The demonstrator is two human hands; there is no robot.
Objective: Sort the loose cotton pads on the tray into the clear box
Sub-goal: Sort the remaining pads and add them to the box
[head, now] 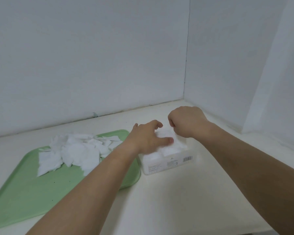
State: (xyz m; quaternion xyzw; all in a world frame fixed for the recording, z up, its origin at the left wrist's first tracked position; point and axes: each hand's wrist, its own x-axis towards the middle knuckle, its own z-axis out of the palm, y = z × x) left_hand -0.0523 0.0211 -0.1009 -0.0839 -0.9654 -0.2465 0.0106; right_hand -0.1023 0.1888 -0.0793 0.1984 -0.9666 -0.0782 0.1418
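Cotton pads (75, 150) lie in a loose white heap on the far half of the green tray (32, 192), at the left of the scene. The heap stretches across the tray from near-left to far-right, and its right tip ends close to your left wrist. The clear box (170, 164) stands on the tabletop (176, 200) just beside the tray's right edge, with its labelled side facing you. It already holds a white stack of boxed pads (175, 145) that reaches its rim.

Both of your hands are at the box, not at the heap. Your left hand (146, 138) is spread wide over the box's left side. The fingers reach across the stack and the thumb lies on top of it, so the hand seems to be pressing the pads flat rather than gripping anything. Your right hand (187, 121) hovers at the far right corner of the box, knuckles up and fingers curled under. You cannot tell from this view whether those fingers pinch a pad or are only tucking one in.

The heap lies to the left of both hands. Your left hand is nearer to it, because that forearm already crosses the tray's right corner. The next pick probably falls to that hand, with a short sweep leftward. Plenty of pads remain on the tray, so the sorting looks far from finished.
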